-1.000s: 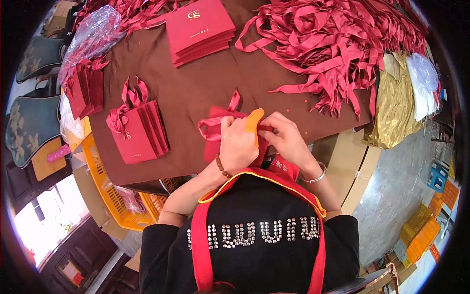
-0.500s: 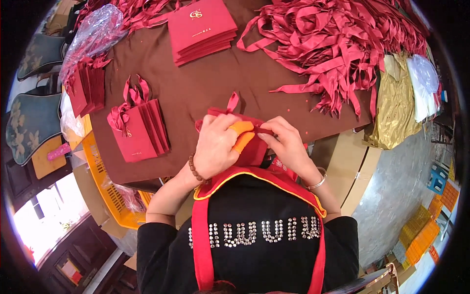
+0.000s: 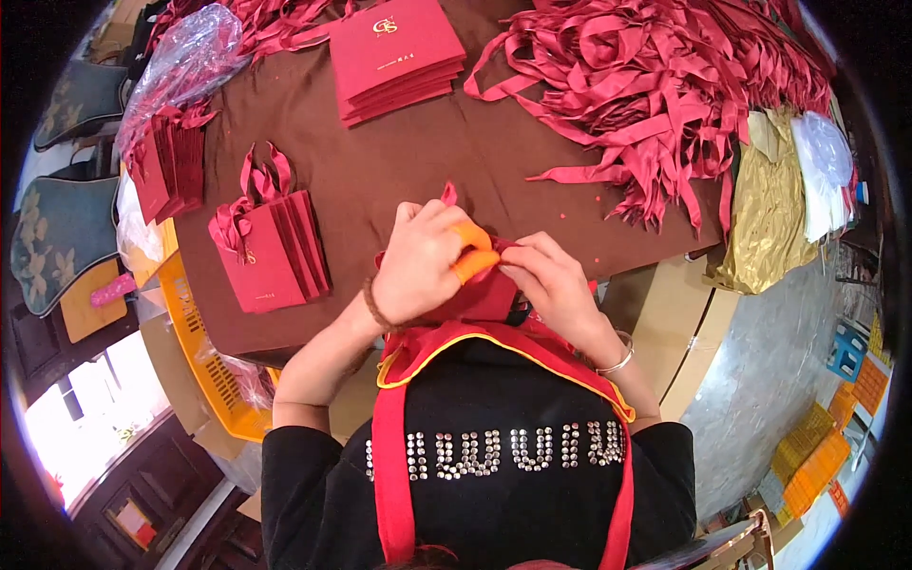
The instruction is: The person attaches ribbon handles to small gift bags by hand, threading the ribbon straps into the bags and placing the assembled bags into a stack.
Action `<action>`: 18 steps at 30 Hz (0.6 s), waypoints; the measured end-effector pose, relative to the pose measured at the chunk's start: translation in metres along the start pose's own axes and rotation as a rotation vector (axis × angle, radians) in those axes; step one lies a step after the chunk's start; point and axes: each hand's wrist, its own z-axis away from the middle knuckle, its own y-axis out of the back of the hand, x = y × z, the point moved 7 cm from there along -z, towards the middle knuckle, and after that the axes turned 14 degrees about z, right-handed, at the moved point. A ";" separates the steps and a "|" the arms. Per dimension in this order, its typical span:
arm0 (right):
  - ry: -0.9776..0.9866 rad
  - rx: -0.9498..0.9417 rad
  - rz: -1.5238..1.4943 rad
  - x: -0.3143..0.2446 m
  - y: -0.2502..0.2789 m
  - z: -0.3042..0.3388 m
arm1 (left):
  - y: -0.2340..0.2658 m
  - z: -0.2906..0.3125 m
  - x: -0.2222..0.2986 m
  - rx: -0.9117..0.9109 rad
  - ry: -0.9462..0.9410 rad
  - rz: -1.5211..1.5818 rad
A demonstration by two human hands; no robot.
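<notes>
Red ribbon-handled gift bag (image 3: 486,300): below and between the hands, near edge of brown tablecloth (image 3: 380,171). Left hand (image 3: 426,258), orange finger cots (image 3: 469,234) on two digits, and right hand (image 3: 553,283) both pinch its upper part. Left of left hand: upright gift bags (image 3: 269,261). Beyond right hand: heaped red ribbons (image 3: 632,104).

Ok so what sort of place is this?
Most likely a small packaging workshop: there's a big heap of shiny red ribbons, a stack of flat red rectangular bags, and a perforated orange plastic crate.
</notes>
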 end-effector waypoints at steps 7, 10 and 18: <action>0.043 0.000 0.109 -0.011 -0.006 0.000 | -0.010 -0.025 -0.031 -0.674 0.361 0.086; 0.044 0.003 0.119 -0.009 -0.005 -0.001 | -0.019 -0.035 -0.034 -0.771 0.454 0.083; 0.027 0.031 -0.064 0.007 -0.007 -0.003 | -0.030 -0.029 -0.044 -0.485 0.505 0.211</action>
